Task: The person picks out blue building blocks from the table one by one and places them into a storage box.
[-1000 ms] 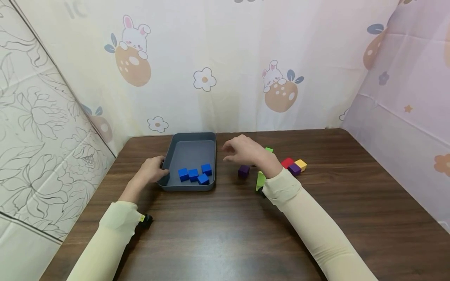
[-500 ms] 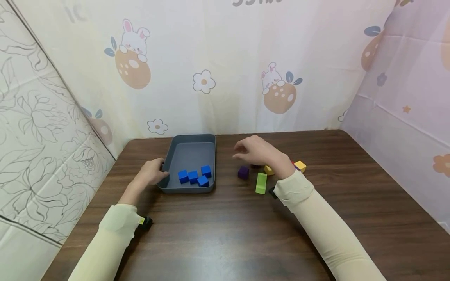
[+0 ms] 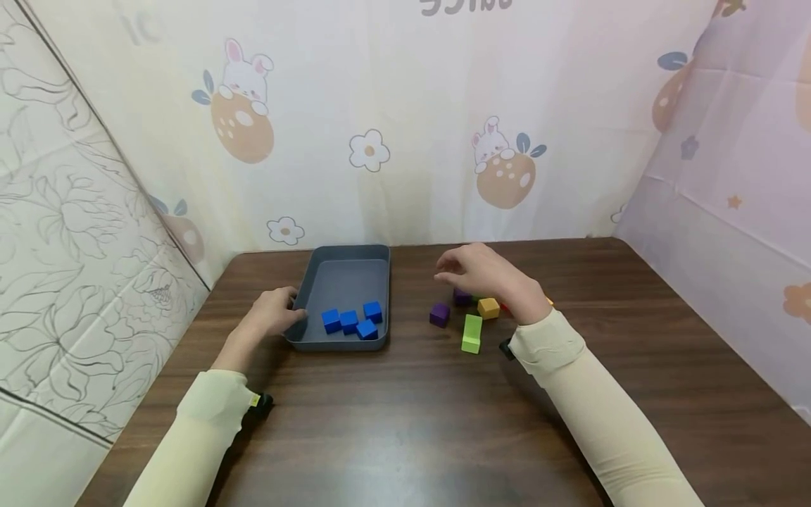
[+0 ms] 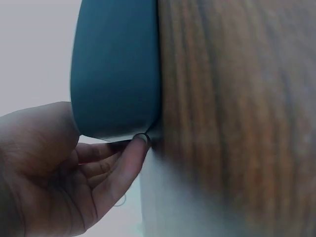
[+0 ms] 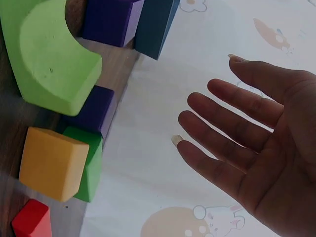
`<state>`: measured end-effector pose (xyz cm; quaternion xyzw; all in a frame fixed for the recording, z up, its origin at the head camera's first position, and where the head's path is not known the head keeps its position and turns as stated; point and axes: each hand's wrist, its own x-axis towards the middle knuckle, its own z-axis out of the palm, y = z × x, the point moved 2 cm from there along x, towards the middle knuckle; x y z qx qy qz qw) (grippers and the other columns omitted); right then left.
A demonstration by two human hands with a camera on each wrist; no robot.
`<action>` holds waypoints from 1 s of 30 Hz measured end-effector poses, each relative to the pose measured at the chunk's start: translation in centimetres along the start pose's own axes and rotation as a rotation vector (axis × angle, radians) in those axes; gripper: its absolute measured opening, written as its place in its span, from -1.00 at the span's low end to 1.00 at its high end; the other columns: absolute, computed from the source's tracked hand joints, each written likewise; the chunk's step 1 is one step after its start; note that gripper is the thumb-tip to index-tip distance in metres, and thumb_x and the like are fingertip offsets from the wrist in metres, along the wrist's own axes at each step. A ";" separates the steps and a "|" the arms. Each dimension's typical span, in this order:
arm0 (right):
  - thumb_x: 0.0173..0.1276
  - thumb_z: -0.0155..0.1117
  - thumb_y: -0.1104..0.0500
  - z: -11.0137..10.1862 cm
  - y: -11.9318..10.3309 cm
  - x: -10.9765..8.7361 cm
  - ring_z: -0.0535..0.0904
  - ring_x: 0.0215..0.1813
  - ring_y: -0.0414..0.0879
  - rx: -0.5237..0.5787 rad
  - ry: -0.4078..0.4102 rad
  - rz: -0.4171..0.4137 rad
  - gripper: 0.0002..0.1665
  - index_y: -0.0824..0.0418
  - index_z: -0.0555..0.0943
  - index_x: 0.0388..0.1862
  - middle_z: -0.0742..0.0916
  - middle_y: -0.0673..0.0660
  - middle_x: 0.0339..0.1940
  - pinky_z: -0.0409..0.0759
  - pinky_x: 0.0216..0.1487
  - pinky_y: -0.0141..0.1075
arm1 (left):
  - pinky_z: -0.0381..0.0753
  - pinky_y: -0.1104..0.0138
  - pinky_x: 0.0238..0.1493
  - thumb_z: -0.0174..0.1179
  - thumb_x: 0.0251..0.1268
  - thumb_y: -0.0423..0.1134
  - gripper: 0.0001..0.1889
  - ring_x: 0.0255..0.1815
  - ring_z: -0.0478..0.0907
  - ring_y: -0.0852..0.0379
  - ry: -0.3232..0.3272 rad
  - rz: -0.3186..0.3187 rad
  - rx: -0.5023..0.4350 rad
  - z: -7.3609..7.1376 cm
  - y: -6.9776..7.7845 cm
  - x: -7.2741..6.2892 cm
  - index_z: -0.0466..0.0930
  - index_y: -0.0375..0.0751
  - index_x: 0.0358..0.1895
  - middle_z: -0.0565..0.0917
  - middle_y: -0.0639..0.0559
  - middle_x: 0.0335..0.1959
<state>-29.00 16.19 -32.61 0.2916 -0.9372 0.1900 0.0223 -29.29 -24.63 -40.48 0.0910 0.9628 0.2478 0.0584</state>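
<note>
My left hand [image 3: 274,313] grips the left wall of a dark grey tray [image 3: 338,346], thumb over the rim and fingers outside. Several blue cubes [image 3: 349,322] lie in the tray's front half. To the right of it, my right hand [image 3: 484,271] hovers over a group of toy blocks, fingers spread and holding nothing in the right wrist view. Nearest to it are a purple cube [image 3: 462,297], a yellow cube [image 3: 488,308] and a light green block [image 5: 49,74] with a curved hollow. Another purple cube [image 3: 440,315] sits between tray and group.
A green block [image 5: 90,173] stands behind the yellow one in the right wrist view, with a red block [image 5: 32,219] close by. My right hand and wrist partly cover the group from above. A printed curtain [image 3: 418,176] hangs along the back edge of the brown wooden table [image 3: 380,422].
My right hand has moved rightward, away from the tray and over the blocks, uncovering the light green block and the yellow cube. The left hand keeps its place on the tray.
</note>
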 end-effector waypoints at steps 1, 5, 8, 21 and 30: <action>0.56 0.36 0.05 -0.1 0.1 -0.1 0.74 -0.01 -0.05 0.005 0.010 0.003 -0.70 0.17 0.77 0.11 0.83 0.03 -0.01 0.69 0.08 -0.03 | 0.78 0.16 -0.29 0.24 0.54 -0.19 -0.53 -0.14 0.74 -0.13 -0.005 -0.008 -0.009 -0.1 0.1 -0.1 0.50 -0.48 0.30 0.68 -0.43 0.10; 0.56 0.37 0.05 -0.3 0.1 -0.3 0.73 -0.01 -0.07 0.011 0.051 0.003 -0.71 0.16 0.77 0.11 0.83 0.01 -0.05 0.67 0.10 -0.04 | 0.78 0.20 -0.35 0.14 0.63 -0.09 -0.47 -0.15 0.75 -0.13 -0.025 -0.033 -0.008 -0.9 0.8 -0.7 0.43 -0.48 0.38 0.63 -0.47 0.20; 0.56 0.37 0.05 -0.4 0.0 -0.3 0.73 -0.01 -0.07 0.005 0.063 0.001 -0.68 0.17 0.76 0.15 0.83 0.03 -0.03 0.67 0.10 -0.04 | 0.78 0.06 -0.12 0.07 0.67 -0.01 -0.40 0.00 0.72 -0.23 -0.029 -0.039 0.047 -1.5 1.5 -1.0 0.38 -0.49 0.42 0.59 -0.47 0.26; 0.57 0.34 -0.02 -1.5 -0.2 -1.7 0.66 0.27 0.09 0.029 0.085 0.005 -0.53 0.17 0.67 0.33 0.76 0.13 0.24 0.57 0.31 0.09 | 0.33 -0.26 0.46 0.01 0.70 0.05 -0.30 0.50 0.31 -0.44 0.065 0.043 0.197 -3.3 5.4 -2.4 0.27 -0.53 0.53 0.36 -0.52 0.47; 0.63 0.25 -0.08 -2.1 -0.7 -2.8 0.39 0.56 0.23 -0.040 0.105 0.003 -0.37 0.22 0.53 0.50 0.53 0.28 0.53 0.31 0.55 0.17 | 0.13 -0.21 0.59 0.02 0.70 0.06 -0.23 0.70 0.00 -0.31 0.275 0.104 0.218 -4.2 9.3 -3.3 0.05 -0.39 0.67 0.10 -0.38 0.68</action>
